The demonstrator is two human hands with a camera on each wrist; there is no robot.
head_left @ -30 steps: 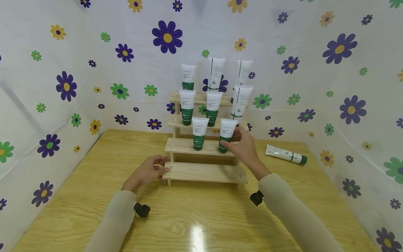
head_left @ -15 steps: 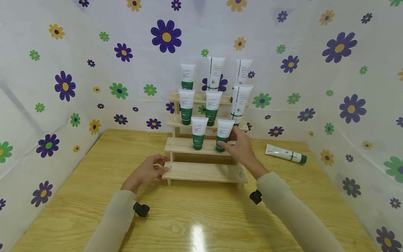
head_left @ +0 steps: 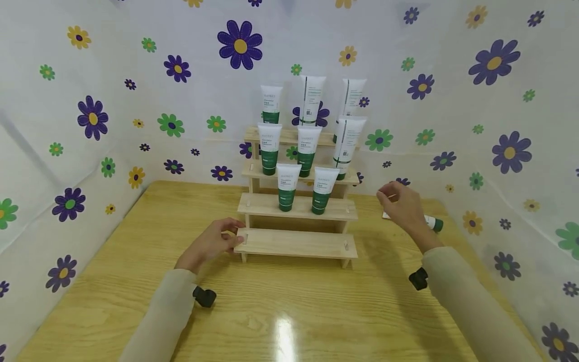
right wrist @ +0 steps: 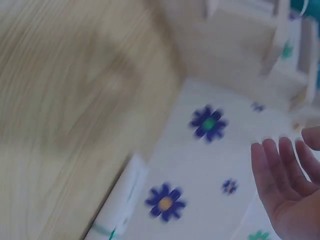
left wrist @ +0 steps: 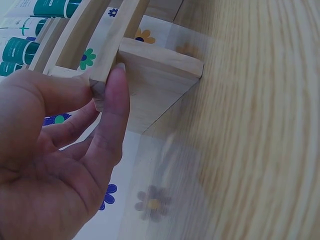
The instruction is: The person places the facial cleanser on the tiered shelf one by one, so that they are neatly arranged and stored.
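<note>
A four-tier wooden display rack stands on the table. My left hand pinches the left end of its lowest shelf; the left wrist view shows thumb and fingers at the board's corner. My right hand, fingers loosely bent and holding nothing, is to the right of the rack, over a white tube with a green cap lying on the table. The hand partly hides that tube. On the second shelf from the bottom stand two small white-and-green cream tubes, one left and one right, the right one tilted slightly.
Higher on the rack stand several more tubes, among them a taller white one on the third tier and another on the top. A flower-print cloth walls off the table behind and at both sides.
My right hand has let go of the right small tube, leaving it on the second shelf, and moved right towards the lying tube. My left hand has stayed at the rack.
</note>
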